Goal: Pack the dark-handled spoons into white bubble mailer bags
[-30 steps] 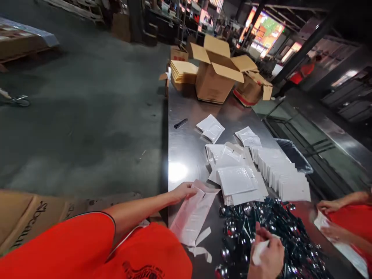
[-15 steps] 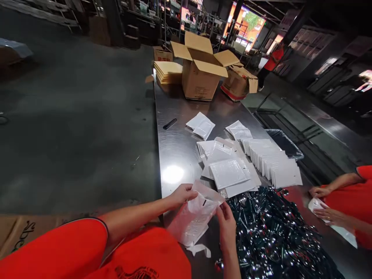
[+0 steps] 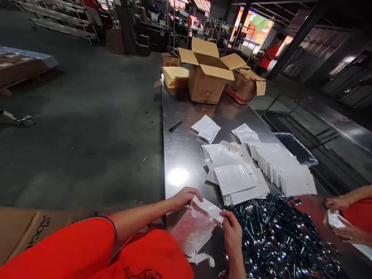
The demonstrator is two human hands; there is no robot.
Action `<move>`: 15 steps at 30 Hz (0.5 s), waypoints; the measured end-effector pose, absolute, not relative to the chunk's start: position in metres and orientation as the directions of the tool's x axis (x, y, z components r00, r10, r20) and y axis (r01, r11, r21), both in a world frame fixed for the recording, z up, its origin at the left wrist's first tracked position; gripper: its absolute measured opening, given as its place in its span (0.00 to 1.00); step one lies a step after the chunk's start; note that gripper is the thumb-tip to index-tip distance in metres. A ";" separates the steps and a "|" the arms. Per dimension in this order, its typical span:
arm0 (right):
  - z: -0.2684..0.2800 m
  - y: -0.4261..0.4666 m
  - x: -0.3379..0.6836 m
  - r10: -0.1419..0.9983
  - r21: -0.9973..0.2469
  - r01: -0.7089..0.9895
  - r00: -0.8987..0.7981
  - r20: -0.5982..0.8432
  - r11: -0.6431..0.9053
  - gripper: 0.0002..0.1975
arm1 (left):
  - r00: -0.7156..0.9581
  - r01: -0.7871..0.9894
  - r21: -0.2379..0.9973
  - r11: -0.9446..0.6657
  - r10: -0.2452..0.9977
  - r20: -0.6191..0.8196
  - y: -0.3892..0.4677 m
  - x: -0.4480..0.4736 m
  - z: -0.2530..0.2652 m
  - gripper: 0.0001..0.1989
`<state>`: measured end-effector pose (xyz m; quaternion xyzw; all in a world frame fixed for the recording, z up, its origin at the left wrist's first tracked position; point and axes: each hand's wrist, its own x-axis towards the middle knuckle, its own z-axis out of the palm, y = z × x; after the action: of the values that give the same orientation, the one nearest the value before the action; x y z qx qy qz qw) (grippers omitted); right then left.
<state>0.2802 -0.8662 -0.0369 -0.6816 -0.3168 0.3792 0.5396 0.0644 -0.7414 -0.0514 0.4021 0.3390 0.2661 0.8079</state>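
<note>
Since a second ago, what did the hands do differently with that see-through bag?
The right hand left the pile of shiny dark metal spoons and took hold of the clear plastic bag's folded top. The left hand kept its grip on the bag, now raised off the steel table. The white envelope stacks stayed put.

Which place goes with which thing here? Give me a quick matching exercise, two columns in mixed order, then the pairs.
Things:
1. white bubble mailer
2. open cardboard box
3. pile of dark shiny utensils
4. black marker

Places:
A. far end of the steel table
B. held between the left hand and the right hand
C. lying alone near the table's left edge
D. heaped on the near right of the table

Pairs: 1-B, 2-A, 3-D, 4-C
</note>
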 end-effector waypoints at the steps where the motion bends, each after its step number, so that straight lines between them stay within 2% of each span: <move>1: -0.037 -0.867 0.279 0.838 -0.974 -0.005 0.508 -0.199 -0.228 0.12 | 0.650 -0.149 0.842 0.519 0.693 -0.312 -0.740 0.064 -0.048 0.16; 4: -0.034 -0.867 0.274 0.801 -0.949 -0.139 0.510 -0.314 -0.283 0.12 | 0.668 -0.055 0.927 0.372 0.704 -0.243 -0.740 0.064 -0.041 0.18; 6: -0.033 -0.865 0.270 0.788 -0.934 -0.150 0.503 -0.356 -0.326 0.18 | 0.643 0.035 0.962 0.270 0.731 -0.228 -0.742 0.065 -0.043 0.16; 7: -0.033 -0.863 0.269 0.791 -0.933 -0.090 0.506 -0.344 -0.349 0.21 | 0.636 0.061 0.967 0.248 0.737 -0.229 -0.744 0.066 -0.045 0.17; 9: -0.033 -0.861 0.266 0.804 -0.921 0.106 0.532 -0.266 -0.374 0.25 | 0.638 0.076 0.967 0.242 0.734 -0.233 -0.747 0.066 -0.050 0.25; 12: -0.034 -0.859 0.261 0.805 -0.878 0.303 0.577 -0.140 -0.371 0.26 | 0.636 0.179 0.960 0.216 0.719 -0.280 -0.745 0.063 -0.048 0.32; 13: -0.034 -0.858 0.258 0.803 -0.876 0.315 0.583 -0.125 -0.366 0.27 | 0.625 0.256 0.956 0.141 0.731 -0.275 -0.743 0.062 -0.044 0.32; 15: -0.033 -0.857 0.251 0.804 -0.880 0.307 0.581 -0.130 -0.364 0.32 | 0.628 0.418 0.899 -0.133 0.757 -0.180 -0.737 0.065 -0.032 0.29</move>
<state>0.2515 -0.8574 -0.0334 -0.7749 -0.3582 0.2853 0.4357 0.0648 -0.7369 -0.0323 0.7349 0.3995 0.1618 0.5236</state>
